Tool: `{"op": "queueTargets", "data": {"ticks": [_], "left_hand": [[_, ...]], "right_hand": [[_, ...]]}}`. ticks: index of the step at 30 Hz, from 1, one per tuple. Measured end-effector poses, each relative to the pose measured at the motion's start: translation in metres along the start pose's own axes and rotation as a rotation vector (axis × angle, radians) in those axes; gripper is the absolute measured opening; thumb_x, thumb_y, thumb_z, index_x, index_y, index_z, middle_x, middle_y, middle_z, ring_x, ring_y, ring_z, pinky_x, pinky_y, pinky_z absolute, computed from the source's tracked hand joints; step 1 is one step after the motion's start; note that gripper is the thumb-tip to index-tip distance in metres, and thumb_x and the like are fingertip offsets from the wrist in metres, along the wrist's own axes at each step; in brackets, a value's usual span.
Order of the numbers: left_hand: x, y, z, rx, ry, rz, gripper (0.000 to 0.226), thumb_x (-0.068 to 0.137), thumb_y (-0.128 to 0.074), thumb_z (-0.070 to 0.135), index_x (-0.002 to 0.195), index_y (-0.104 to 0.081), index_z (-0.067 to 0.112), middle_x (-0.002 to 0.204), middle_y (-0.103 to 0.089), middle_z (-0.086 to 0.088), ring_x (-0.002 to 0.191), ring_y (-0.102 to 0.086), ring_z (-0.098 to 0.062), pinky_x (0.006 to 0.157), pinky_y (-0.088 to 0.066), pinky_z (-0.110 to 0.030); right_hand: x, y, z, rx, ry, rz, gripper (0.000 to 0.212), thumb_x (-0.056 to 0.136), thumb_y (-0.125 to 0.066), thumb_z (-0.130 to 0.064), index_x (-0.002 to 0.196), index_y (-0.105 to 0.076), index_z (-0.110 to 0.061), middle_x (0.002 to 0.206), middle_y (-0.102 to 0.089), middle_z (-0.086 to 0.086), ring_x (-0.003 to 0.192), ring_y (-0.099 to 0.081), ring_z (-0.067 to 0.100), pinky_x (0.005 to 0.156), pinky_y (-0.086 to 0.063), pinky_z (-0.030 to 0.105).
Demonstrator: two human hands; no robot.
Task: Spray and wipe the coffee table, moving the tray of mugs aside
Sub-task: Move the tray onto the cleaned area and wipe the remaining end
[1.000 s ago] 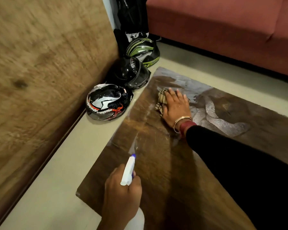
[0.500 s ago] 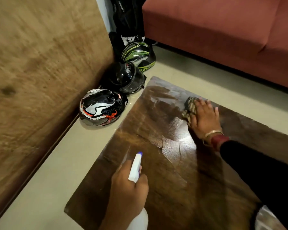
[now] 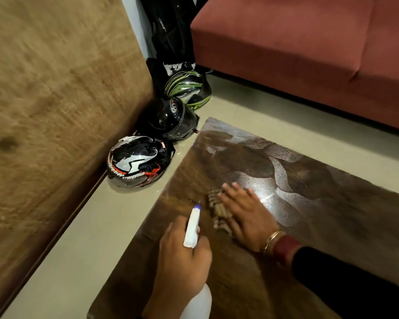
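Note:
The dark wooden coffee table point(image 3: 251, 268) fills the lower right, with wet streaks shining on its far half. My left hand point(image 3: 182, 256) grips a white spray bottle point(image 3: 191, 229) with a blue nozzle tip, held over the table's near left part. My right hand point(image 3: 247, 215) presses flat on a checked cloth point(image 3: 217, 210) just right of the nozzle; most of the cloth lies under the palm. A gold bangle and a dark sleeve show at the wrist. No tray of mugs is in view.
Three helmets sit on the floor left of the table: a black-white-red one point(image 3: 138, 162), a black one point(image 3: 168, 118) and a green-striped one point(image 3: 187, 88). A wooden panel point(image 3: 55, 100) stands at left, a red sofa point(image 3: 309, 49) behind.
My right hand has slid the cloth from the table's far side back toward me, close to the spray bottle. The left hand keeps hold of the bottle.

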State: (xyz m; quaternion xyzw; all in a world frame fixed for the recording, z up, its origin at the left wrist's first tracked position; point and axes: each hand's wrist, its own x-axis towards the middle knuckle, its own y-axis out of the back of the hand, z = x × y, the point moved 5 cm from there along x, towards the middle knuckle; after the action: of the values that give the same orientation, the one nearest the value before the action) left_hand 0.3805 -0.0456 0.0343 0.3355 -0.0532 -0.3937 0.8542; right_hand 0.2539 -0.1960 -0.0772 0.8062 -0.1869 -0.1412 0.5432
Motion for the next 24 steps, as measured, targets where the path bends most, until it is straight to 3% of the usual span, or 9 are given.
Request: {"op": "queueTargets", "data": {"ticks": [1,3,6,9,13,19,22,24], "left_hand": [[0.007,0.0,0.0,0.02,0.029,-0.002,0.017,0.084,-0.071,0.015,0.09,-0.056,0.02,0.079,-0.055,0.009,0.079,-0.058,-0.009,0.079,-0.055,-0.037],[0.022,-0.002,0.001,0.062,0.059,-0.023,0.023,0.086,-0.071,0.019,0.089,-0.049,0.025,0.08,-0.053,0.01,0.08,-0.055,-0.009,0.08,-0.054,-0.039],[0.036,-0.005,0.002,0.058,0.062,-0.048,0.022,0.086,-0.068,0.022,0.09,-0.047,0.028,0.083,-0.052,0.011,0.083,-0.054,-0.007,0.079,-0.051,-0.035],[0.039,-0.009,0.002,0.013,0.068,-0.07,0.019,0.087,-0.064,0.028,0.092,-0.046,0.032,0.085,-0.052,0.011,0.084,-0.055,-0.009,0.071,-0.047,-0.026],[0.045,-0.009,-0.006,-0.009,0.09,-0.106,0.016,0.081,-0.058,0.034,0.089,-0.044,0.033,0.082,-0.05,0.01,0.085,-0.055,-0.013,0.073,-0.044,-0.028],[0.059,0.0,-0.003,0.022,0.111,-0.105,0.019,0.076,-0.052,0.04,0.091,-0.047,0.028,0.082,-0.049,0.01,0.086,-0.056,-0.019,0.077,-0.049,-0.035],[0.058,0.011,-0.006,0.035,0.16,-0.065,0.02,0.078,-0.054,0.039,0.093,-0.05,0.026,0.084,-0.054,0.006,0.087,-0.058,-0.021,0.08,-0.051,-0.039],[0.052,0.021,-0.011,0.04,0.145,-0.021,0.021,0.083,-0.065,0.026,0.101,-0.057,0.02,0.093,-0.06,0.0,0.091,-0.059,-0.024,0.087,-0.052,-0.044]], "right_hand": [[0.005,0.007,0.024,-0.029,-0.169,0.024,0.064,0.1,-0.039,-0.043,0.161,-0.031,-0.024,0.17,-0.02,0.002,0.157,-0.019,0.027,0.126,-0.01,0.052],[0.04,0.031,0.088,-0.062,-0.459,0.13,0.064,0.102,-0.036,-0.043,0.162,-0.026,-0.023,0.17,-0.019,0.002,0.157,-0.016,0.028,0.126,-0.008,0.054],[0.117,0.042,0.113,-0.034,-0.666,0.167,0.062,0.104,-0.035,-0.043,0.162,-0.024,-0.023,0.17,-0.023,0.003,0.156,-0.017,0.029,0.126,-0.009,0.055],[0.181,0.032,0.086,-0.046,-0.599,0.164,0.061,0.102,-0.036,-0.043,0.159,-0.03,-0.023,0.168,-0.029,0.003,0.155,-0.021,0.03,0.125,-0.011,0.054],[0.22,0.013,0.049,-0.089,-0.27,0.032,0.064,0.097,-0.036,-0.045,0.158,-0.034,-0.025,0.166,-0.032,0.001,0.155,-0.023,0.028,0.125,-0.012,0.055],[0.233,0.022,0.066,-0.096,-0.533,0.176,0.061,0.098,-0.043,-0.034,0.157,-0.036,-0.02,0.165,-0.034,0.005,0.152,-0.027,0.03,0.125,-0.015,0.051],[0.205,0.005,0.021,-0.014,-0.319,0.087,0.065,0.098,-0.045,-0.035,0.16,-0.029,-0.023,0.168,-0.028,0.002,0.156,-0.018,0.026,0.127,-0.005,0.051],[0.16,-0.013,-0.027,0.039,-0.114,-0.008,0.067,0.097,-0.047,-0.037,0.161,-0.03,-0.024,0.169,-0.026,-0.001,0.157,-0.015,0.025,0.127,-0.006,0.054]]}}
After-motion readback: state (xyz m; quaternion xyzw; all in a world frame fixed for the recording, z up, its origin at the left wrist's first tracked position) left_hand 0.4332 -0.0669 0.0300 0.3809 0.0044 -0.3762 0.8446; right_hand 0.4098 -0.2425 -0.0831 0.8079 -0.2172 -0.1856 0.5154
